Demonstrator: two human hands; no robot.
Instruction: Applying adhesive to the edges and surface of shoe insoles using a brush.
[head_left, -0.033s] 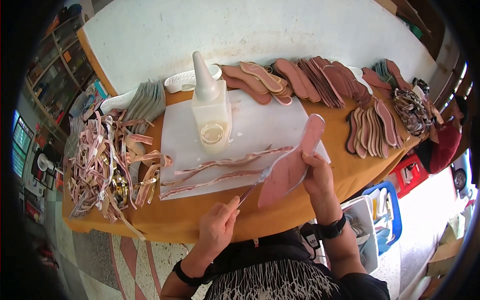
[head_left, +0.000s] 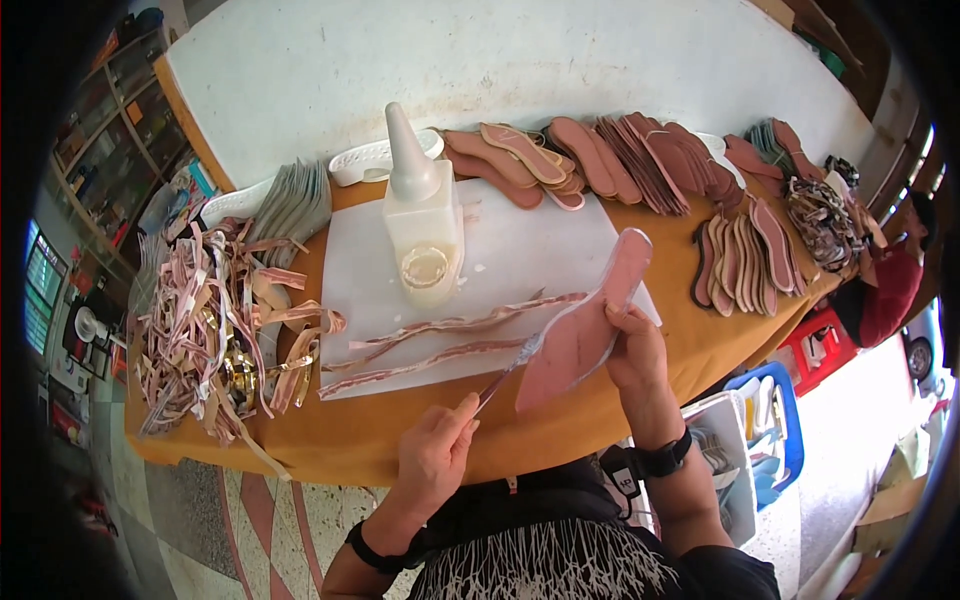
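Note:
My left hand is closed round the handle of a thin brush. Its whitish bristle end meets the left edge of a pink shoe insole. My right hand grips that insole by its right edge, thumb on the face turned to me, and holds it tilted above the front of the table. Behind the brush, long pinkish strips lie across a white sheet. A whitish glue bottle with a tall cone spout stands on the sheet, and a small round tub sits before it.
Tangled strips heap up at the left, beside stacked grey soles. Brown insoles line the back, with more at the right. A blue crate stands below the table's right edge. A person in red is at far right.

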